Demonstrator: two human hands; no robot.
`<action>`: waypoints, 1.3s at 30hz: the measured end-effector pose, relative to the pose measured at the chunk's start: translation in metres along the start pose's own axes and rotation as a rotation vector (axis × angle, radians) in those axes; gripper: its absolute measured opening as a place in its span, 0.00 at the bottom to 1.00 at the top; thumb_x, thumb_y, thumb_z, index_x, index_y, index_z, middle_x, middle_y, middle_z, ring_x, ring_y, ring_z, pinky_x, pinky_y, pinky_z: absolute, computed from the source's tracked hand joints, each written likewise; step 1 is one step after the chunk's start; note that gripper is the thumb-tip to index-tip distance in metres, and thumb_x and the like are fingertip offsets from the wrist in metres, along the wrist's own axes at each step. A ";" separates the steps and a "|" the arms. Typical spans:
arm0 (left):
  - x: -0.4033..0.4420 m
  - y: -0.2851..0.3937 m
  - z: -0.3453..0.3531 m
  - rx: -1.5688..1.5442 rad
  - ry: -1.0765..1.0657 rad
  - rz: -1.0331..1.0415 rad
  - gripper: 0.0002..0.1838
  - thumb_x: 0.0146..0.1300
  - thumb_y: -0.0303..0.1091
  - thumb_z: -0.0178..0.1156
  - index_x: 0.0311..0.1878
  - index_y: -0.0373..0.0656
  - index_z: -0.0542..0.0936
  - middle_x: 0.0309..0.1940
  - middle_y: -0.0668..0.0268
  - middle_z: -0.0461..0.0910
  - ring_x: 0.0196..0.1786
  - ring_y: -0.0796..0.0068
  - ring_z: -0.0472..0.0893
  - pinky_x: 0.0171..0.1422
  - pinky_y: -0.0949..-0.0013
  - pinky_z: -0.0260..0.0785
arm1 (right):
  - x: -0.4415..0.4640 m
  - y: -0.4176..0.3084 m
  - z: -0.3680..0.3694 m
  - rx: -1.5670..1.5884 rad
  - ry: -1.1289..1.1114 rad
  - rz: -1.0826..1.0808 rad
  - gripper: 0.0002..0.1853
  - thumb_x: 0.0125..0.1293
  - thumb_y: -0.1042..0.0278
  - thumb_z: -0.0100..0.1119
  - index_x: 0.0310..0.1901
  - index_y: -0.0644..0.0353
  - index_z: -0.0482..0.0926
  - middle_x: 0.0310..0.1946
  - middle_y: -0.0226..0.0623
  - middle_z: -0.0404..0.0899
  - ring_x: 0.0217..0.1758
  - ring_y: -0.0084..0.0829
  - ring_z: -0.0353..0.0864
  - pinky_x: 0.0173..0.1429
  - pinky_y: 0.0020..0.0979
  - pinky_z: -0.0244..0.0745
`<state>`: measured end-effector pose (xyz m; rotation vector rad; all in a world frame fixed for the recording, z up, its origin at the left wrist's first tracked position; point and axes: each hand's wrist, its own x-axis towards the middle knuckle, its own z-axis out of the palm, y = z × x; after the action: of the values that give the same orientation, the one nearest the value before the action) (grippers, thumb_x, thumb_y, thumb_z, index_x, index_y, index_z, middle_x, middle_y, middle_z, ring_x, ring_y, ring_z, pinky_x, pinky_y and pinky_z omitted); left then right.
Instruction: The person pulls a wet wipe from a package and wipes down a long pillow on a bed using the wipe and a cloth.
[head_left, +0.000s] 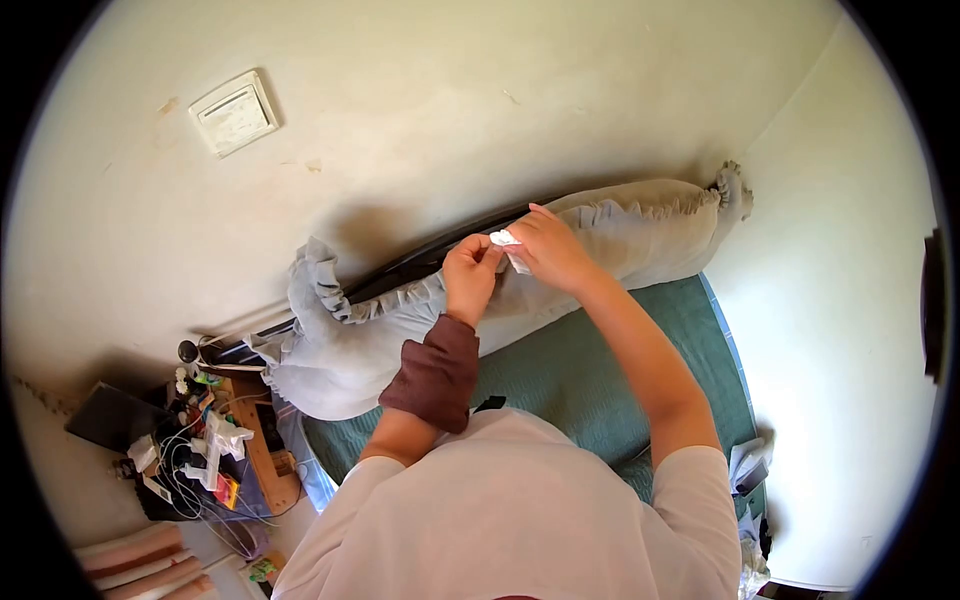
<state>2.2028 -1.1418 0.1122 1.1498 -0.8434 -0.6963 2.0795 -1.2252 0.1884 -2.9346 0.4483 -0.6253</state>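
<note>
My right hand [550, 248] is closed on a small white crumpled piece [517, 262] that looks like tissue or thin cloth; part of it is hidden by the fingers. Close beside it, my left hand [470, 272] has its fingers pinched at the near end of the same white piece. A dark brown cloth [435, 372] is draped round my left forearm. Both hands are raised in front of a headboard with a grey ruffled cover [620, 235]. The cover is pulled down from a dark top edge [400, 272] near my left hand.
Below lies a bed with a green quilted cover [570, 370]. At the left stands a wooden bedside table [270, 450] crowded with cables, a white power strip [215, 450] and small items. On the wall sits a white switch [234, 113]. Folded cloth [750, 465] lies at the bed's right edge.
</note>
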 end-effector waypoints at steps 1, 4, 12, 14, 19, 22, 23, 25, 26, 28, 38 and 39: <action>0.001 -0.004 0.001 -0.003 0.001 -0.001 0.04 0.62 0.23 0.57 0.36 0.37 0.81 0.27 0.76 0.77 0.27 0.90 0.69 0.30 0.82 0.60 | -0.001 0.004 0.002 -0.001 -0.003 -0.001 0.06 0.59 0.70 0.57 0.37 0.60 0.76 0.32 0.38 0.77 0.44 0.41 0.75 0.67 0.44 0.61; 0.001 -0.005 0.006 -0.152 0.027 -0.004 0.03 0.62 0.23 0.57 0.36 0.36 0.81 0.27 0.76 0.77 0.27 0.90 0.68 0.30 0.82 0.59 | 0.000 0.004 -0.003 -0.088 0.060 -0.058 0.05 0.56 0.70 0.58 0.31 0.59 0.73 0.30 0.37 0.75 0.43 0.41 0.75 0.65 0.44 0.63; 0.000 0.000 0.010 -0.306 0.060 -0.039 0.03 0.61 0.24 0.60 0.35 0.35 0.81 0.25 0.77 0.76 0.28 0.90 0.68 0.34 0.82 0.62 | -0.011 0.022 -0.017 -0.311 0.170 -0.131 0.05 0.50 0.72 0.57 0.30 0.57 0.75 0.32 0.34 0.75 0.45 0.35 0.74 0.67 0.41 0.64; -0.002 -0.001 0.008 -0.300 0.055 -0.035 0.03 0.62 0.24 0.59 0.36 0.35 0.81 0.26 0.77 0.76 0.28 0.90 0.68 0.35 0.82 0.62 | -0.016 0.034 -0.021 -0.346 0.177 -0.118 0.05 0.51 0.72 0.56 0.32 0.57 0.76 0.33 0.33 0.75 0.45 0.36 0.74 0.66 0.42 0.65; 0.003 0.007 -0.001 -0.315 0.036 -0.102 0.04 0.63 0.24 0.57 0.39 0.35 0.80 0.28 0.77 0.76 0.30 0.90 0.68 0.36 0.82 0.62 | -0.022 0.052 -0.047 -0.203 0.333 0.260 0.07 0.57 0.69 0.55 0.36 0.57 0.78 0.36 0.33 0.77 0.46 0.39 0.74 0.59 0.41 0.68; 0.001 0.009 0.007 -0.277 0.002 -0.073 0.04 0.63 0.24 0.56 0.39 0.36 0.79 0.28 0.77 0.76 0.30 0.89 0.68 0.36 0.81 0.62 | -0.003 0.019 -0.040 0.064 0.243 0.101 0.07 0.57 0.68 0.57 0.37 0.58 0.79 0.38 0.34 0.78 0.46 0.42 0.74 0.56 0.41 0.68; 0.002 0.011 0.008 -0.261 0.000 -0.017 0.03 0.63 0.24 0.56 0.38 0.36 0.79 0.27 0.76 0.75 0.30 0.89 0.68 0.35 0.81 0.62 | 0.007 0.004 -0.028 0.050 0.248 -0.038 0.07 0.56 0.69 0.58 0.35 0.59 0.78 0.37 0.35 0.78 0.46 0.42 0.73 0.57 0.41 0.68; 0.001 0.010 0.007 -0.240 -0.002 0.042 0.03 0.63 0.23 0.56 0.37 0.37 0.78 0.27 0.76 0.75 0.29 0.88 0.68 0.35 0.81 0.62 | 0.009 0.000 -0.017 0.036 0.256 -0.179 0.06 0.54 0.69 0.60 0.34 0.59 0.77 0.37 0.36 0.77 0.46 0.42 0.73 0.58 0.41 0.67; -0.002 0.006 0.002 -0.169 0.009 0.043 0.03 0.63 0.23 0.56 0.37 0.37 0.79 0.27 0.77 0.75 0.29 0.89 0.68 0.35 0.81 0.61 | 0.008 0.003 -0.011 0.025 0.171 -0.169 0.06 0.53 0.69 0.61 0.32 0.59 0.76 0.36 0.36 0.77 0.46 0.41 0.73 0.60 0.41 0.67; -0.001 -0.002 -0.001 -0.098 0.023 0.046 0.03 0.64 0.23 0.56 0.37 0.38 0.79 0.27 0.78 0.75 0.30 0.90 0.67 0.35 0.82 0.60 | 0.006 0.012 -0.003 0.013 0.086 -0.163 0.07 0.52 0.69 0.62 0.31 0.59 0.75 0.35 0.37 0.77 0.47 0.40 0.73 0.61 0.42 0.66; -0.002 -0.003 -0.006 -0.211 0.063 0.070 0.02 0.64 0.24 0.57 0.37 0.38 0.79 0.28 0.78 0.75 0.30 0.90 0.67 0.35 0.82 0.60 | -0.015 0.069 -0.025 -0.445 0.076 -0.098 0.05 0.48 0.70 0.62 0.29 0.55 0.77 0.32 0.36 0.75 0.45 0.38 0.74 0.62 0.41 0.68; -0.001 -0.004 -0.010 -0.222 0.028 0.027 0.03 0.64 0.25 0.57 0.38 0.38 0.79 0.30 0.77 0.76 0.31 0.90 0.68 0.37 0.81 0.60 | -0.024 0.082 -0.035 -0.371 0.133 -0.006 0.06 0.49 0.70 0.62 0.31 0.56 0.78 0.33 0.37 0.75 0.45 0.38 0.74 0.58 0.40 0.69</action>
<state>2.2108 -1.1372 0.1064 0.9452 -0.7372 -0.7306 2.0224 -1.2978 0.1974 -3.2528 0.6310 -0.8221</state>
